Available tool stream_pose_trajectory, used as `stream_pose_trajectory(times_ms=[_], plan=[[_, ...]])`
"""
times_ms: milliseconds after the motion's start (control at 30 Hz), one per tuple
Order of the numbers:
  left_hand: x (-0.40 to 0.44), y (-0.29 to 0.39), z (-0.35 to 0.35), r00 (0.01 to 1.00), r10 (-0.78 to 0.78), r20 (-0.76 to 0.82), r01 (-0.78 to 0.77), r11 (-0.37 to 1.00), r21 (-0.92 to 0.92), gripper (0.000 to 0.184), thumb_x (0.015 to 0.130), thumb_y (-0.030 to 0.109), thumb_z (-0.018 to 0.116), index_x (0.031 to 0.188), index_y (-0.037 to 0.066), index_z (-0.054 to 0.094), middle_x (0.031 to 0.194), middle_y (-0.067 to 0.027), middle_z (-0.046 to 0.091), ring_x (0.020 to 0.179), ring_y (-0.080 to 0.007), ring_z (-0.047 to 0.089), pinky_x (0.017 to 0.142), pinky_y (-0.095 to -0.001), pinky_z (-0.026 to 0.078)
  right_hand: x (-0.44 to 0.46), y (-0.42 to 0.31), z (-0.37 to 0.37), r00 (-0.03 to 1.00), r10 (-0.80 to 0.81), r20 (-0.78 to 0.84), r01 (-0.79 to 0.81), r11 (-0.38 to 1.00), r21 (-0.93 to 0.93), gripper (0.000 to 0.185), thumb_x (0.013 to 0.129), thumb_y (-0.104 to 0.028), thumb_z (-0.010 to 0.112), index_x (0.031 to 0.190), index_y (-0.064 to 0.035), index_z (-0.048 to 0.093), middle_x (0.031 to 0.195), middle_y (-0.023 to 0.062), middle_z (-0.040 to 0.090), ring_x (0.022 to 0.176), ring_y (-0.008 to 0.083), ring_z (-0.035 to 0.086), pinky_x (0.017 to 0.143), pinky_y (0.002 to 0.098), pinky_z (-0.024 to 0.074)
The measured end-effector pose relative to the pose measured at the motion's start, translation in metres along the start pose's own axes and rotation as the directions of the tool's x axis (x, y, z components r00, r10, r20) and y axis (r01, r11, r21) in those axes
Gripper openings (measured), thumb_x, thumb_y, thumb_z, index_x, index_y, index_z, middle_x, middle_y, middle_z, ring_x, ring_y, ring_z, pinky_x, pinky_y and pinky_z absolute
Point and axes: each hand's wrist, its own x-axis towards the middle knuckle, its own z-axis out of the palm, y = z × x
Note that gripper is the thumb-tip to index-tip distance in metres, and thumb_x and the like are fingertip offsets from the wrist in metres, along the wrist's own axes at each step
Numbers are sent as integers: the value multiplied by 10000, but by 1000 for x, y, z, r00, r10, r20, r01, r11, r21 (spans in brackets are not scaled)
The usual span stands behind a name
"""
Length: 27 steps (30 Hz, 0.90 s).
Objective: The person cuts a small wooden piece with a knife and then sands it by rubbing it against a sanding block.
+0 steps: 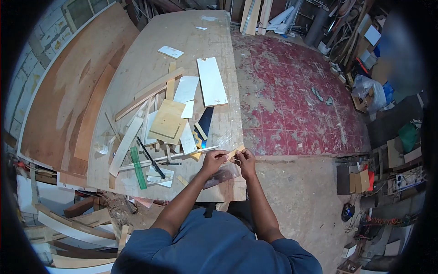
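Observation:
Between my two hands I hold a small pale wood strip (235, 152) above the near right corner of the plywood table. My left hand (215, 160) pinches its left end, and my right hand (245, 160) grips the other end with the fingertips. Just under my hands lies a clear, shiny plastic piece (222, 176) on the tabletop. To the left, a long thin white strip (182, 156) runs toward my left hand. A yellow-handled handsaw (199, 140) lies partly covered by wood scraps beyond my left hand.
White boards (212, 82), a square plywood piece (168, 121), a green strip (138, 168) and a black rod-like tool (150, 157) are scattered on the table (150, 41). Large brown panels (77, 86) lean at left. Sandals (321, 95) lie on the red floor (287, 91).

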Motion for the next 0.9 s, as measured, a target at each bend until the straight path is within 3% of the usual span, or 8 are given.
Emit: stream_pose_trajectory(times_ms=[100, 267, 333, 533, 667, 733, 867, 900], plan=[[-4, 7, 1, 999, 39, 16, -41, 989, 140, 235, 859, 78, 661, 1055, -51, 654, 863, -76, 675, 731, -97, 623, 675, -231, 521, -9, -5, -1, 998, -12, -69, 12, 1000, -9, 94, 915, -79, 596, 876, -35, 523, 817, 68, 622, 717, 165, 649, 651, 314, 601], [-6, 10, 4, 999, 24, 23, -28, 984, 176, 203, 827, 74, 687, 995, -38, 666, 809, -56, 664, 670, -79, 593, 625, -231, 500, -15, -6, -8, 995, -60, -80, 61, 998, 6, 139, 896, -19, 590, 978, -35, 479, 821, 71, 619, 713, 176, 656, 635, 317, 599], [-9, 9, 5, 995, -68, 74, 63, 996, 64, 215, 830, 78, 690, 1004, -43, 653, 796, -48, 649, 657, -75, 586, 619, -222, 500, -16, -5, -11, 989, -68, -130, 73, 997, 36, 190, 893, -1, 584, 1024, -34, 451, 826, 79, 617, 711, 184, 659, 631, 326, 600], [-19, 4, 10, 991, -114, 71, 125, 978, -168, 175, 862, 109, 679, 973, -23, 651, 793, -33, 636, 673, -73, 585, 627, -215, 501, -19, -5, -12, 987, -95, -128, 105, 992, 73, 205, 881, 5, 599, 1031, -20, 460, 832, 82, 614, 722, 189, 656, 649, 328, 599], [-18, 2, 5, 979, -165, 118, 181, 973, -141, 187, 900, 132, 639, 1002, -25, 642, 846, -49, 647, 742, -112, 624, 676, -250, 527, -22, 3, -16, 997, -46, -59, 49, 997, 51, 194, 868, -6, 624, 1037, -5, 527, 839, 90, 624, 724, 193, 651, 657, 335, 597], [-19, 1, 4, 978, -148, 146, 152, 988, -22, 197, 914, 153, 623, 992, -26, 643, 841, -50, 652, 748, -109, 625, 679, -253, 524, -24, 10, -17, 990, 141, -7, -141, 989, -41, 127, 861, -43, 632, 971, 7, 592, 871, 109, 637, 756, 197, 649, 684, 365, 587], [-21, -28, 3, 995, -63, 73, 59, 996, 60, 180, 863, 154, 671, 947, -5, 663, 775, -51, 663, 672, -122, 616, 639, -250, 505, -20, 26, -26, 977, 209, -34, -211, 973, -89, 170, 859, -78, 646, 1007, 0, 618, 870, 101, 648, 753, 190, 647, 671, 349, 577], [-21, -36, 1, 996, -52, 76, 33, 971, 236, 215, 835, 136, 671, 1004, 4, 650, 845, -72, 665, 753, -157, 631, 682, -285, 516, -18, 31, -30, 978, 200, -59, -206, 970, -129, 180, 852, -73, 649, 1016, -3, 619, 861, 95, 654, 739, 188, 648, 656, 344, 576]])
